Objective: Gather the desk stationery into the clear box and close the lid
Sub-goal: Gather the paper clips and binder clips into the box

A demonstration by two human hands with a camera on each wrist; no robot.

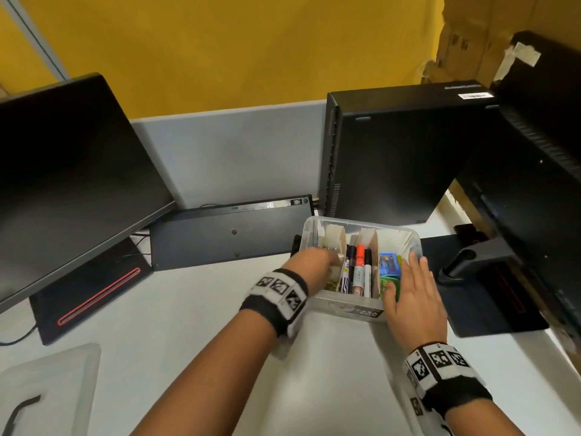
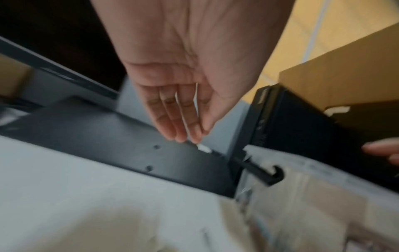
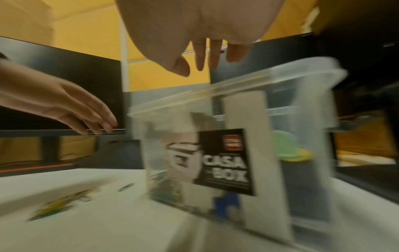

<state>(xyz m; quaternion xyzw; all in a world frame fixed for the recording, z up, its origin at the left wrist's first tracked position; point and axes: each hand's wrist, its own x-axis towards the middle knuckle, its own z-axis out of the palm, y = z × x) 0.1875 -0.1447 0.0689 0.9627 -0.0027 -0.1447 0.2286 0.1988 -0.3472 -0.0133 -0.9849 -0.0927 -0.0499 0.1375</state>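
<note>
My left hand [image 1: 309, 261] hangs over the left compartment of the clear box [image 1: 352, 305], fingers loose and straight, holding nothing. My right hand [image 1: 412, 289] lies flat and open over the box's right end, covering part of the green item [image 1: 389, 286] there; whether it presses the rim is hard to tell. Markers [image 1: 360, 272] stand in the middle compartment. The box sits toward the desk's back edge, the lid [image 1: 50, 382] at the near left corner. Both wrist views are blurred.

Head overhead; wrists close, box-level.
</note>
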